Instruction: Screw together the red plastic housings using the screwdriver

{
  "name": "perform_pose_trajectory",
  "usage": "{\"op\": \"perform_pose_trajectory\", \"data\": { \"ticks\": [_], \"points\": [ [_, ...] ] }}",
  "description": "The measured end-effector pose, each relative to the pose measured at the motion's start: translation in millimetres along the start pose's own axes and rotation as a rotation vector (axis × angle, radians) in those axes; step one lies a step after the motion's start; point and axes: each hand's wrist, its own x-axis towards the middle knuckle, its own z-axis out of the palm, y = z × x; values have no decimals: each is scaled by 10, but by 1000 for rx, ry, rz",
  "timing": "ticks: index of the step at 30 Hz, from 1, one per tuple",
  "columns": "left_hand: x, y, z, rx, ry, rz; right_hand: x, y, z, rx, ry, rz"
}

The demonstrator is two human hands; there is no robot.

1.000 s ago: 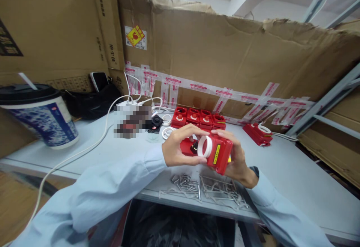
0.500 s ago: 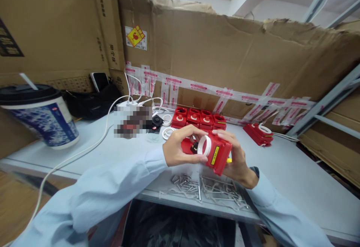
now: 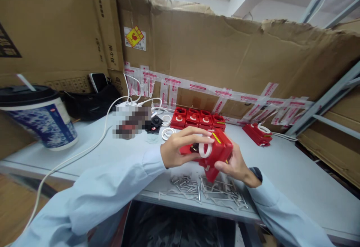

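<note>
A red plastic housing [image 3: 224, 145] with a yellow label is held above the table, turned at an angle. My right hand [image 3: 239, 167] grips it from the right, thumb along its lower side. Around a white ring [image 3: 205, 150] on the housing's left end, my left hand [image 3: 176, 146] curls its fingers over the top. Between the left fingers show a red piece and a dark part [image 3: 194, 148] with a brass-coloured bit; how these join the housing is hidden. Below the hands lie loose screws [image 3: 184, 183] and longer metal rods [image 3: 222, 191].
Several similar red housings [image 3: 193, 117] stand in a row behind my hands, and another [image 3: 256, 134] lies to the right. White rings [image 3: 168, 134] and black parts [image 3: 154, 124] sit left of centre. A large cup [image 3: 42, 121] stands far left, near a white cable [image 3: 97, 146]. Cardboard walls [image 3: 197, 44] the back.
The red housing has been rotated, so its yellow label now faces upward and its underside shows. My left fingers have shifted over the top of the white ring; the right thumb is now lower down.
</note>
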Motion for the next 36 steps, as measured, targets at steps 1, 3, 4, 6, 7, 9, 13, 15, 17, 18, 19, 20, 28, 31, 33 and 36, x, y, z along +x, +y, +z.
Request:
{"op": "perform_pose_trajectory", "data": {
  "ticks": [1, 3, 4, 6, 7, 9, 13, 15, 17, 18, 19, 20, 28, 31, 33, 36],
  "points": [
    [-9, -15, 15, 34, 7, 34, 10, -5, 5, 80, -26, 74],
    [-30, -59, 41, 125, 8, 120, 31, -11, 19, 241, -85, 241],
    [-41, -82, 51, 176, -4, 160, 38, -13, 27, 319, -106, 324],
    [-62, -123, 60, 270, -42, 217, 44, -17, 42, 471, -111, 464],
    [-70, -138, 60, 302, -63, 234, 42, -18, 47, 543, -114, 523],
    [-78, -151, 55, 333, -99, 245, 32, -19, 53, 672, -127, 616],
    [-68, -124, 52, 271, -116, 236, 20, -31, 57, 826, -82, 723],
    [-59, -91, 57, 183, -94, 200, 27, -56, 58, 849, -42, 694],
    [-55, -56, 61, 98, -43, 118, 35, -90, 57, 818, -64, 654],
    [-56, -40, 61, 66, -15, 54, 36, -107, 56, 773, -92, 640],
    [-57, -28, 60, 44, 11, -25, 34, -120, 54, 707, -120, 630],
    [-57, -19, 57, 28, 27, -107, 28, -127, 53, 628, -137, 613],
    [-11, -26, -2, -20, -41, -138, -15, -6, 35, 255, -89, 363],
    [-17, -26, -6, -54, -58, -90, -10, -7, 33, 239, -79, 356],
    [-30, -29, 2, -83, -22, -181, -11, -32, 41, 243, -83, 352],
    [-35, -40, 5, -96, -5, -340, -19, -59, 54, 259, -98, 352]
  ]
}}
